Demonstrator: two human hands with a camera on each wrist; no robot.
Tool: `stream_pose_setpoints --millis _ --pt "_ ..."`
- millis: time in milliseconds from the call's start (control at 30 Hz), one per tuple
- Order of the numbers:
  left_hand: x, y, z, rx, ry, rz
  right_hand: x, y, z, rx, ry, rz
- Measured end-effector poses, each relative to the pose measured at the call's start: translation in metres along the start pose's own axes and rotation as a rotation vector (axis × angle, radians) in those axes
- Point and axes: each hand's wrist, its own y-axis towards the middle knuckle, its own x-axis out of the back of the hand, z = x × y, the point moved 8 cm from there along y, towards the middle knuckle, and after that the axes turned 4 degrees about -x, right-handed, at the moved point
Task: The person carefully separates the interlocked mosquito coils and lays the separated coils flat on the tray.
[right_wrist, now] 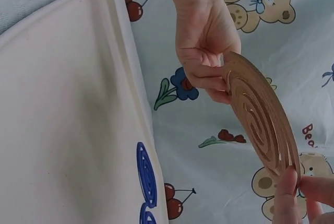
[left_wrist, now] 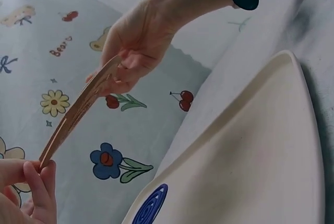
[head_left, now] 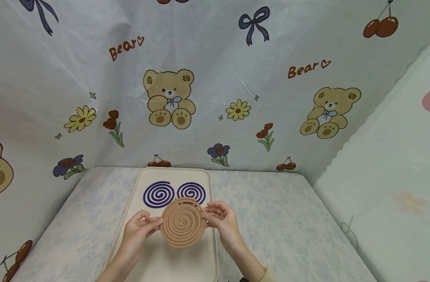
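Observation:
A round, flat brown mosquito coil [head_left: 183, 224], wound in close spiral rings, is held up over the cream tray [head_left: 190, 266]. My left hand [head_left: 139, 229] pinches its left edge between thumb and fingers. At the opposite edge, my right hand [head_left: 224, 226] grips it in the same manner. In the left wrist view the coil [left_wrist: 78, 110] appears nearly edge-on, tilted between the two hands. Two dark blue spirals lie side by side at the tray's far end, a left one [head_left: 158, 194] and a right one [head_left: 191, 191] that the coil partly overlaps in the head view.
The tray lies lengthwise on a pale blue mottled tabletop [head_left: 271, 219]. Behind it rises a light curtain [head_left: 215, 78] printed with bears, flowers and cherries. A white sheet [head_left: 387, 176] hangs at the right side.

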Motion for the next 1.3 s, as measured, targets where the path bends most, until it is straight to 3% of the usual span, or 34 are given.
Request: stream_pose_setpoints --millis 333,500,867,1300 --pt "0.004 -0.001 -0.008 -0.098 -0.018 -0.05 -0.002 0.001 -0.001 -0.03 -0.025 0.077" --pt "0.012 -0.002 -0.017 -0.15 -0.034 -0.091 -0.001 0.0 0.003 -0.04 -0.003 0.068" --pt "0.02 0.001 -0.02 -0.143 -0.042 -0.074 0.008 0.003 0.006 -0.051 0.113 0.017" --pt "0.051 0.009 0.002 -0.013 0.013 -0.147 0.017 0.009 -0.005 -0.072 0.125 -0.048"
